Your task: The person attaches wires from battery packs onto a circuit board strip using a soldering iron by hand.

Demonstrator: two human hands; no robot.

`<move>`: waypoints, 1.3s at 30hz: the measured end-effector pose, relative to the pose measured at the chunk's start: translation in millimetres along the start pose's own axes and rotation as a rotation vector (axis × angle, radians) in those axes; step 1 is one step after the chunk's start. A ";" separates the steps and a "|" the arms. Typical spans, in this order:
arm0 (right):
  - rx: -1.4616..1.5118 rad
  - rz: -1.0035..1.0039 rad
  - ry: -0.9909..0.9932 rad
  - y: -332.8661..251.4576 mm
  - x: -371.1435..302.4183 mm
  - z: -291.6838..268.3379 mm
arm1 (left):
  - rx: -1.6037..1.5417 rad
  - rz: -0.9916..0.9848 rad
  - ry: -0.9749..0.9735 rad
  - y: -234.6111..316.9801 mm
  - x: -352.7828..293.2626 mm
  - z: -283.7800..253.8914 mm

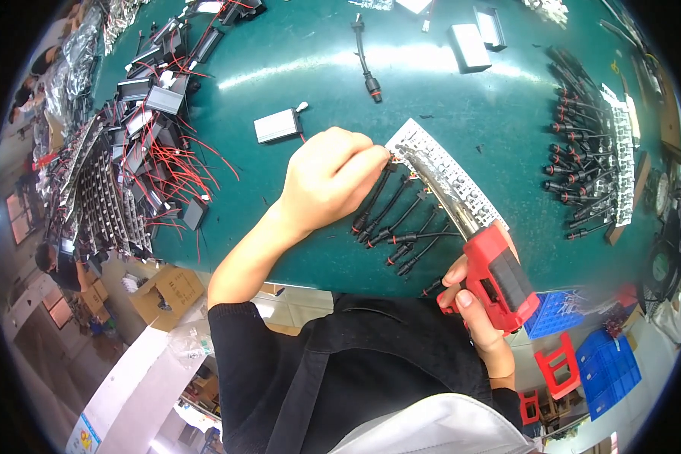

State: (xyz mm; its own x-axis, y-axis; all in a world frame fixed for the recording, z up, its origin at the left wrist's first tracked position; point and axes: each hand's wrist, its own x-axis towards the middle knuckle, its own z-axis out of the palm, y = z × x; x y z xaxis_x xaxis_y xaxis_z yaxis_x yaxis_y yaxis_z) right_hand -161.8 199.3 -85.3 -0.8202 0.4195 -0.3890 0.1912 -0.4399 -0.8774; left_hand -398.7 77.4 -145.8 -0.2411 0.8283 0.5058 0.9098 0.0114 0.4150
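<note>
My right hand [473, 303] is wrapped round a red and black soldering gun [499, 280], its long metal nose reaching up and left over a white circuit board strip [461, 178]. The nose's tip is at the strip's upper left end. There my left hand [333, 178] is closed in a pinch on the wire end of a short black connector cable [374, 198]; its fingers partly hide that end. Several more black cables [405, 208] with red-ringed plugs hang side by side from the strip's lower edge. A silver-and-black box [277, 125] lies beyond my left hand.
Black and silver boxes with red wires [155, 129] are piled at the left, beside a heap of dark strips [102, 189]. A finished-looking strip with cables [620, 159] lies at the right. One loose cable [367, 68] and a white box [469, 48] are farther back.
</note>
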 end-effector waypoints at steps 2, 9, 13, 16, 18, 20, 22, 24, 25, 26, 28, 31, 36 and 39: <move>-0.008 0.021 0.019 1.3 -0.2 1.4 | -0.025 -0.149 0.023 0.2 0.3 1.3; -0.037 0.080 0.000 1.9 3.4 2.2 | -0.010 -0.178 -0.005 -2.1 -1.7 4.2; -0.031 0.070 0.010 3.4 3.3 2.5 | -0.020 -0.175 0.005 -2.0 -1.9 5.0; -0.063 0.053 0.007 3.2 3.5 3.6 | -0.020 -0.176 0.001 -2.3 -2.5 5.4; -0.075 0.096 0.029 0.4 3.9 5.4 | -0.017 -0.171 0.005 -2.4 -2.6 5.6; -0.109 0.065 0.009 4.6 3.5 2.0 | -0.028 -0.169 0.004 -2.7 -2.0 4.9; -0.145 0.034 -0.007 4.2 2.4 2.0 | -0.042 -0.165 0.003 -3.2 -1.1 4.6; 0.025 0.065 0.028 0.6 0.2 4.3 | -0.039 -0.157 0.008 -3.8 -1.2 4.2; 0.026 0.064 0.026 0.7 0.5 2.9 | -0.036 -0.157 0.008 -4.2 -1.4 4.0; 0.041 0.029 0.006 1.0 0.9 0.1 | -0.037 -0.153 0.013 -4.9 -1.5 3.9; 0.059 -0.010 -0.022 2.2 1.8 -0.5 | -0.029 -0.149 0.020 -5.4 -1.6 3.2; 0.097 0.023 0.051 0.9 -0.4 3.6 | -0.018 -0.155 0.007 -4.4 -0.2 -0.9; 0.114 -0.010 0.139 4.0 -5.3 7.6 | -0.038 -0.138 0.034 -4.0 -1.1 1.3; 0.094 -0.049 0.116 6.7 -8.5 1.7 | -0.009 -0.161 -0.013 1.4 0.0 -6.2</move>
State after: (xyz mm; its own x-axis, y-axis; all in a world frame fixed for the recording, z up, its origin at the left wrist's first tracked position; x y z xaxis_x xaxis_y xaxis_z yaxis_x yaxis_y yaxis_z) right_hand -154.4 191.4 -87.3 -0.7582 0.5289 -0.3814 0.0972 -0.4868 -0.8681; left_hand -399.5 74.0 -140.5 -0.3792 0.8232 0.4226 0.8567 0.1397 0.4965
